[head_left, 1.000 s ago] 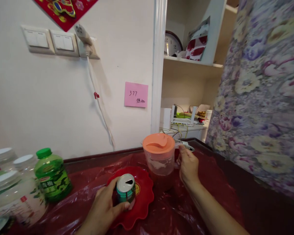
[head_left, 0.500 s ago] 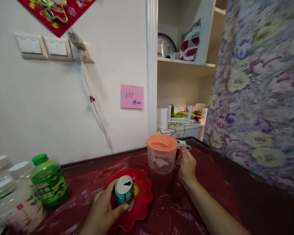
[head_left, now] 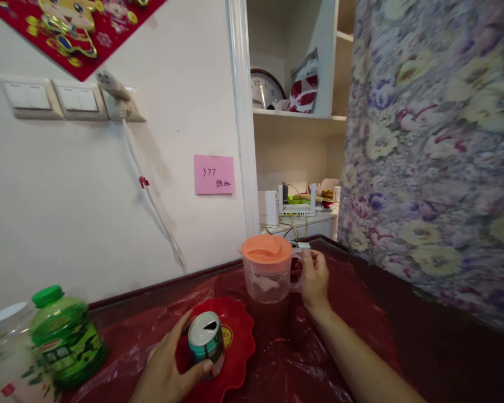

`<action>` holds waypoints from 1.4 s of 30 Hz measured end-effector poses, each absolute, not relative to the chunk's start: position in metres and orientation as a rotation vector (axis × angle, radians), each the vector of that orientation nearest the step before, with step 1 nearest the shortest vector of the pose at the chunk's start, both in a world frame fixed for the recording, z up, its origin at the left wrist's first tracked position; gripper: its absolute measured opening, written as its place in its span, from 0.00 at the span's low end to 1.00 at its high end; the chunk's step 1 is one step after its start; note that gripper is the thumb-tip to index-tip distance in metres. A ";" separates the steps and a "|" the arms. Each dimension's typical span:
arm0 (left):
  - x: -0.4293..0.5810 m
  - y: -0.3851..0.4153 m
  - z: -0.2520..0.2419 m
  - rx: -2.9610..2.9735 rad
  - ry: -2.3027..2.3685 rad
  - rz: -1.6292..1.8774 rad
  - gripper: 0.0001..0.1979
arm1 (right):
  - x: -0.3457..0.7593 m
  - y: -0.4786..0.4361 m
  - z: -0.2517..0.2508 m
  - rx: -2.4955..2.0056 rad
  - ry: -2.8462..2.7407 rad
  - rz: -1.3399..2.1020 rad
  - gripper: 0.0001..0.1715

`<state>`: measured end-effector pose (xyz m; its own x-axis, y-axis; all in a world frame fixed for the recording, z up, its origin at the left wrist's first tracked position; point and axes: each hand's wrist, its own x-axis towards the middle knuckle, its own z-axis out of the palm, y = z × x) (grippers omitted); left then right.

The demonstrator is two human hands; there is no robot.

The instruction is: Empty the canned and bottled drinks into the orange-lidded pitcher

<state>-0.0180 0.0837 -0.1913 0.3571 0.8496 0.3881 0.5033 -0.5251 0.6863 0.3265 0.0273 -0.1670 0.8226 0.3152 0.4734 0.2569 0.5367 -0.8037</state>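
My left hand (head_left: 168, 366) is wrapped round an opened drink can (head_left: 205, 341) with a silver top and green side, standing on a red scalloped plate (head_left: 235, 350). Just behind the plate stands a clear plastic pitcher (head_left: 269, 280) with an orange lid and dark liquid in its lower part. My right hand (head_left: 315, 277) grips the pitcher's handle on its right side. Both stand on a table covered with red plastic sheet (head_left: 319, 358).
A green-capped bottle (head_left: 65, 336) and a clear white-lidded jar (head_left: 4, 358) stand at the left. A white wall with switches, a plugged cable (head_left: 151, 196) and a pink note (head_left: 214, 174) rises behind. A flowered cloth (head_left: 437, 140) hangs at the right; shelves (head_left: 298, 115) hold a clock.
The view has tilted up and swung right, so everything sits lower and further left in the picture. Both hands keep their grips; the pitcher and can stay put.
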 end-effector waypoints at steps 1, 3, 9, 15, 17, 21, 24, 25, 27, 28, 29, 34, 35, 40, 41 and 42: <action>-0.018 0.083 -0.187 2.157 1.174 1.029 0.44 | 0.328 0.026 -0.165 -1.025 -0.638 0.007 0.19; -0.019 0.081 -0.175 2.125 1.164 1.052 0.47 | 0.330 0.023 -0.156 -1.017 -0.621 -0.100 0.19; -0.025 0.066 -0.122 1.836 1.087 1.227 0.48 | 0.318 -0.015 -0.094 -0.861 -0.634 -0.391 0.26; -0.038 0.034 -0.057 1.331 0.982 1.471 0.37 | 0.249 -0.053 -0.053 -0.938 -1.154 -0.124 0.15; -0.043 0.021 -0.040 1.235 0.923 1.555 0.33 | 0.227 -0.050 -0.057 -1.111 -1.417 0.036 0.16; -0.052 0.001 -0.018 1.151 0.843 1.650 0.26 | 0.194 -0.029 -0.076 -1.460 -1.758 0.227 0.20; -0.059 -0.007 -0.008 1.136 0.796 1.693 0.23 | 0.178 -0.015 -0.093 -1.588 -1.875 0.298 0.42; -0.060 -0.008 -0.005 1.124 0.784 1.705 0.22 | 0.175 -0.011 -0.098 -1.633 -1.903 0.325 0.49; -0.064 -0.011 0.000 1.084 0.767 1.732 0.19 | 0.168 -0.004 -0.106 -1.712 -1.934 0.377 0.59; -0.066 -0.012 0.002 1.063 0.759 1.743 0.18 | 0.165 -0.001 -0.109 -1.745 -1.939 0.399 0.62; -0.068 -0.013 0.004 1.045 0.750 1.754 0.17 | 0.163 0.001 -0.112 -1.772 -1.940 0.418 0.65; -0.076 -0.017 0.009 1.022 0.680 1.807 0.13 | 0.152 0.006 -0.122 -1.845 -1.915 0.444 0.63; -0.078 -0.018 0.009 1.024 0.664 1.812 0.13 | 0.151 0.006 -0.123 -1.850 -1.904 0.431 0.61; -0.083 -0.016 0.010 1.001 0.603 1.824 0.14 | 0.145 0.002 -0.125 -1.838 -1.854 0.364 0.50; -0.085 -0.016 0.009 0.996 0.587 1.828 0.15 | 0.145 0.002 -0.124 -1.832 -1.840 0.357 0.49; -0.086 -0.015 0.009 0.993 0.570 1.833 0.15 | 0.146 0.002 -0.122 -1.826 -1.823 0.350 0.49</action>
<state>-0.0859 -0.0153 0.0090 -0.2276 0.8933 0.3876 -0.5162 -0.4482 0.7298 0.1455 0.0022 -0.1217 0.0549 0.9815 0.1834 0.8437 0.0526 -0.5343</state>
